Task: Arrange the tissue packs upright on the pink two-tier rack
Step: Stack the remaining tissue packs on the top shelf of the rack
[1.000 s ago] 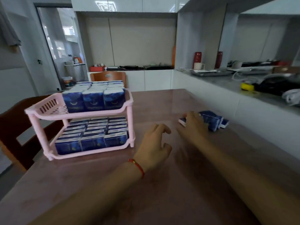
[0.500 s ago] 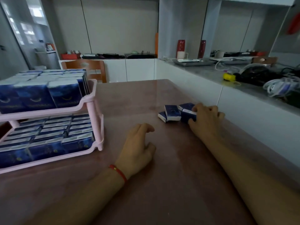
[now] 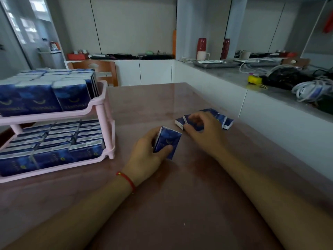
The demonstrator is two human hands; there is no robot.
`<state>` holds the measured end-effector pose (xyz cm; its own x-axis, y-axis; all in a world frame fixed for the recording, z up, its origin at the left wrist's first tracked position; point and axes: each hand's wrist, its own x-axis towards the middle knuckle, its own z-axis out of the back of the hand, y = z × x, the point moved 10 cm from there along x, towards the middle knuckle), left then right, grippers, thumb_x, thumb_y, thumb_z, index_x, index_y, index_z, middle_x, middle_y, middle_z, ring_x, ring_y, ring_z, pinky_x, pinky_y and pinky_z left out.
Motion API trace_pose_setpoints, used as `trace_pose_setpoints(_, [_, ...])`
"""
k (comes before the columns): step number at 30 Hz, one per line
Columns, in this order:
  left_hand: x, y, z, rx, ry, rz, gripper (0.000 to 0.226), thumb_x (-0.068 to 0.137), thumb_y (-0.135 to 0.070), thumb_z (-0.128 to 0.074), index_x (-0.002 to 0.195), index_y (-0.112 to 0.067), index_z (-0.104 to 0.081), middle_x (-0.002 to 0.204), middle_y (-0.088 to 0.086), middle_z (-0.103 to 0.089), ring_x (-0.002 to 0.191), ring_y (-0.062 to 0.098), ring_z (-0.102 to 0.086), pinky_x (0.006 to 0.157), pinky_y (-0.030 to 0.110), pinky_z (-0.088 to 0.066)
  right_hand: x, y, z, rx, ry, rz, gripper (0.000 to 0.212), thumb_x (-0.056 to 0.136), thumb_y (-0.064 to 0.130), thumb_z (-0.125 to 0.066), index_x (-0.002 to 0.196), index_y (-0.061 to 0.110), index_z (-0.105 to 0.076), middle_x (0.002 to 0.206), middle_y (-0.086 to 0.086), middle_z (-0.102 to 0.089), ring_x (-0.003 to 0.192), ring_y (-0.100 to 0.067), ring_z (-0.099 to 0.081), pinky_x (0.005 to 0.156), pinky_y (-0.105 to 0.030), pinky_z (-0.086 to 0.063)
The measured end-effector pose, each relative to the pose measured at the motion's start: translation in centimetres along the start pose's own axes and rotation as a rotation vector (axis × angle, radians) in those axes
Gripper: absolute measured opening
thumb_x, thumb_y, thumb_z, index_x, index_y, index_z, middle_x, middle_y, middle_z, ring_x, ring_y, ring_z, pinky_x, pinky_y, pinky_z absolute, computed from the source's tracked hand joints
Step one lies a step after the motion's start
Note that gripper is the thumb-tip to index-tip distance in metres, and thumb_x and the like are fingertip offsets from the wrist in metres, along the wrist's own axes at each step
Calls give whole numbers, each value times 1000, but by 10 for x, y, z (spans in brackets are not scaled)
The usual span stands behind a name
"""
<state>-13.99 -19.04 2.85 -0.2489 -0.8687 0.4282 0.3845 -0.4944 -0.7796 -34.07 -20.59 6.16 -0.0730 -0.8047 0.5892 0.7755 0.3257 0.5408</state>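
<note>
The pink two-tier rack (image 3: pixel 100 107) stands at the left of the table, both tiers packed with blue tissue packs standing upright in rows. My left hand (image 3: pixel 146 157) grips one blue tissue pack (image 3: pixel 168 141) just above the table, right of the rack. My right hand (image 3: pixel 203 129) rests on a small pile of loose blue tissue packs (image 3: pixel 226 121) lying flat further right, fingers curled around one of them.
The reddish-brown table (image 3: pixel 180 204) runs up to a white counter wall on the right. The grey counter (image 3: pixel 234 74) holds cables, a metal tray and red vases. A wooden chair (image 3: pixel 106 69) stands behind the rack.
My left hand has taken hold of one tissue pack, where before it lay free on the table. My right hand has shifted on the pile. The camera has turned to the right.
</note>
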Motion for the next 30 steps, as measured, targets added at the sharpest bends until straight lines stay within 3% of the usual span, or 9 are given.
trace_pose_setpoints(3, [2,7,1,-52,-30,41,43,85,-15,-76,124,-23,-60,110,-8,-73,97,4,-70,85,27,-58,8,-43,-19,-492,82,-98,75,87,65,-56,144,17,-44,139,-11,-51,127,-32,-47,102,-45,-43])
trace_pose_setpoints(6, [1,8,1,-106,-29,48,38,87,-12,-71,121,-23,-59,111,-7,-73,98,6,-70,83,24,-56,9,-67,-39,-553,194,-204,87,86,70,-49,152,16,-31,145,-12,-50,132,-35,-44,107,-50,-40])
trace_pose_setpoints(9, [1,8,4,-131,-51,68,35,89,-7,-67,120,-21,-60,109,-6,-74,97,6,-71,80,19,-56,12,-57,-22,-393,73,-199,66,85,49,-56,141,15,-45,129,-9,-62,116,-31,-56,92,-44,-49])
trace_pose_setpoints(12, [1,11,10,-177,-99,84,35,89,-10,-69,122,-18,-62,105,-1,-75,87,19,-74,74,39,-62,5,-26,2,80,-9,-97,47,82,25,-66,126,20,-54,117,2,-64,104,-17,-62,83,-35,-54])
trace_pose_setpoints(14, [-2,14,11,-246,-106,116,34,92,-12,-69,125,-16,-60,102,4,-76,70,31,-73,62,44,-61,-5,10,9,269,64,61,51,79,7,-69,125,25,-54,117,10,-61,104,-5,-60,85,-24,-54])
trace_pose_setpoints(18, [-3,16,10,-412,-109,182,30,98,-3,-57,127,-11,-62,107,13,-75,81,27,-73,70,43,-60,-20,61,-1,198,219,359,56,73,-2,-66,122,23,-58,121,4,-55,109,-8,-55,87,-18,-45])
trace_pose_setpoints(21, [-7,16,9,-548,-65,295,27,104,-11,-46,123,-8,-65,113,16,-72,88,18,-73,66,30,-61,-28,72,-23,83,269,462,63,75,-7,-63,126,28,-61,129,2,-46,113,-8,-49,92,-18,-45])
trace_pose_setpoints(25, [-12,6,0,-470,34,227,42,90,-3,-71,129,-10,-58,115,13,-73,97,20,-73,76,33,-63,-37,83,-27,-56,222,603,65,78,-5,-61,135,27,-59,133,-5,-48,108,-18,-52,90,-24,-45])
trace_pose_setpoints(30, [-11,7,5,-471,-15,188,56,80,12,-74,129,-5,-50,110,8,-75,97,16,-73,80,26,-59,-26,60,-23,191,311,288,76,86,5,-59,150,37,-34,138,8,-48,117,-8,-53,94,-35,-54])
